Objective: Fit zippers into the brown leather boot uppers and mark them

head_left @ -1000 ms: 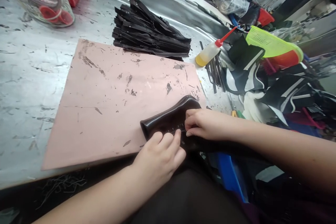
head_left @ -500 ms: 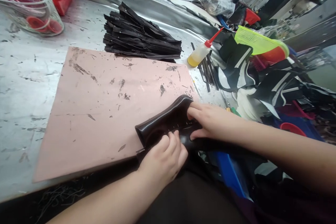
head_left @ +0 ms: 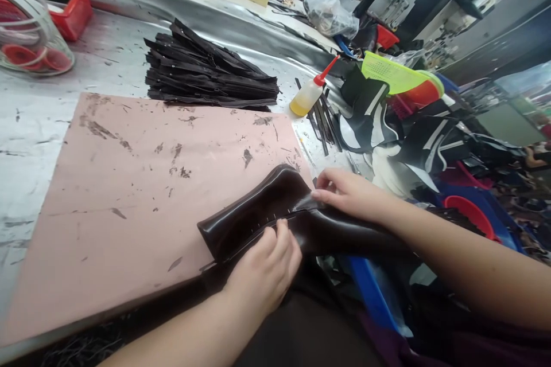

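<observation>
A glossy dark brown leather piece lies over the near right part of a stained pink sheet, its right end running off the table edge. Small pale marks line a seam along its middle. My left hand is closed on the near edge of the leather, fingertips by the marks. At the seam's right end, my right hand pinches a edge of the leather between thumb and fingers.
A bundle of black strips lies behind the sheet. Right of it stands a bottle of yellow liquid, with thin strips beside it. Red basket at the far left; black and white cut pieces and a green basket at the right.
The view has shifted, so the table things appear further left. My right hand has moved right along the leather, uncovering more of the seam and its marks.
</observation>
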Demonstrator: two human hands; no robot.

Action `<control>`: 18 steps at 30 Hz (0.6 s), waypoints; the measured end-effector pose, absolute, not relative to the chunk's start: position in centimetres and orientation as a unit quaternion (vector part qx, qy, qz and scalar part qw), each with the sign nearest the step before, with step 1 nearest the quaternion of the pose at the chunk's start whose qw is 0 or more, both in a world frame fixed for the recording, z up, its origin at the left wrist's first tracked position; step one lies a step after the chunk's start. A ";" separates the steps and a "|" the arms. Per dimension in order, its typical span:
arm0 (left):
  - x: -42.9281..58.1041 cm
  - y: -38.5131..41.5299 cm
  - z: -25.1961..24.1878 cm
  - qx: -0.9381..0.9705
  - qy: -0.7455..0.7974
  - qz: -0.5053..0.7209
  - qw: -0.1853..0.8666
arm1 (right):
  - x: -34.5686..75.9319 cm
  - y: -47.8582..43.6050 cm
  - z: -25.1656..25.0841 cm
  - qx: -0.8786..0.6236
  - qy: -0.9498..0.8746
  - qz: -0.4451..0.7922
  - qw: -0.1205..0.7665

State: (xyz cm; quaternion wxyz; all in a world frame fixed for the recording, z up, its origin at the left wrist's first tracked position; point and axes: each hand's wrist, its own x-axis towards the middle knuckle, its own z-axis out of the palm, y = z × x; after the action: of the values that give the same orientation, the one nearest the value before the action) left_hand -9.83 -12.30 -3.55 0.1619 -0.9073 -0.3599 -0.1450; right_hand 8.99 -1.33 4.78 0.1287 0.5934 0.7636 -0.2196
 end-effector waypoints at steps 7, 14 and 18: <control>-9.8 -12.2 -4.1 -0.900 -0.370 -0.181 0.142 | 11.0 -1.5 3.8 0.563 0.512 -0.648 0.028; -10.7 -12.1 -3.8 -0.902 -0.369 -0.185 0.130 | 12.4 -1.2 1.6 0.585 0.522 -0.621 -0.015; -10.8 -11.7 -3.0 -0.913 -0.359 -0.159 0.112 | 12.8 -1.0 1.3 0.563 0.545 -0.621 0.000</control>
State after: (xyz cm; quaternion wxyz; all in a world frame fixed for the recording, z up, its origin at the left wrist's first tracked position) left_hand -10.77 -11.69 -2.99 0.1116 -0.9128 -0.3591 -0.1593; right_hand 12.76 -0.96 1.32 -0.0005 0.5631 0.5451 -0.6211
